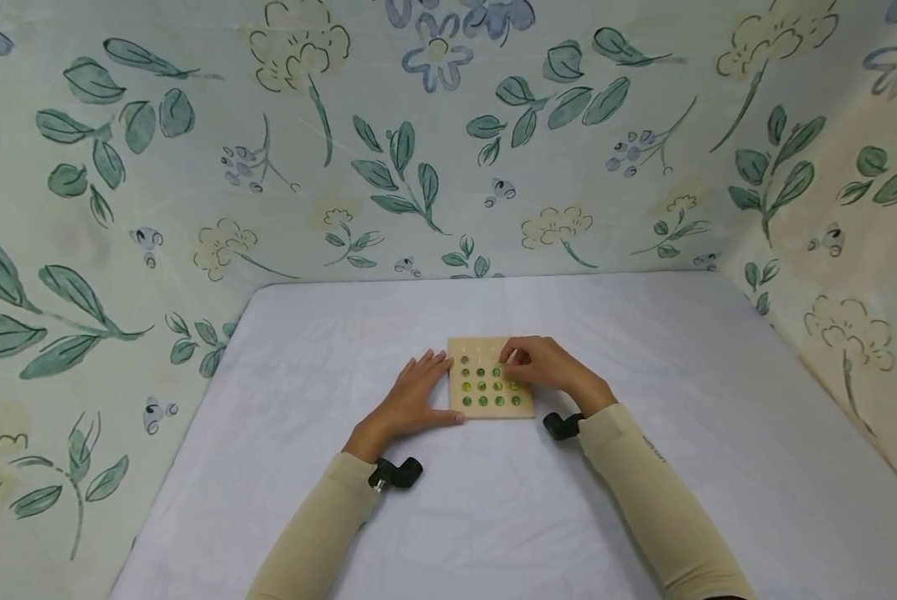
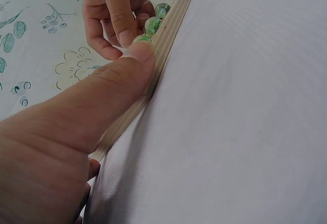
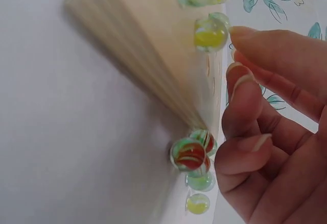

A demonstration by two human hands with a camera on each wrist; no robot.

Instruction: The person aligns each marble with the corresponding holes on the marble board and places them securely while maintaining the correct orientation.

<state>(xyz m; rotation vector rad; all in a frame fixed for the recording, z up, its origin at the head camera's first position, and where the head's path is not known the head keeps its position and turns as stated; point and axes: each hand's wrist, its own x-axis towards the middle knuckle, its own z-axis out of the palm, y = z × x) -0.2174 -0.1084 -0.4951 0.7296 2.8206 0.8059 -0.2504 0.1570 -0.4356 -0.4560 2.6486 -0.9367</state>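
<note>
A small wooden board (image 1: 478, 345) with rows of holes lies on the white table; green and yellow marbles (image 1: 482, 388) sit in most of its holes. My left hand (image 1: 411, 400) lies flat against the board's left edge, its thumb (image 2: 102, 101) pressed on the layered wooden side (image 2: 168, 30). My right hand (image 1: 542, 367) hovers over the board's right part with fingers (image 3: 245, 86) curled down beside a yellow-green marble (image 3: 209, 32). Whether it pinches a marble is hidden. A red-and-green marble (image 3: 189, 155) shows by the board (image 3: 153, 45).
The table's white cloth (image 1: 493, 517) spreads widely around the board. Floral fabric walls (image 1: 418, 167) close in the back and both sides. Black wrist cameras (image 1: 396, 473) sit on both of my forearms.
</note>
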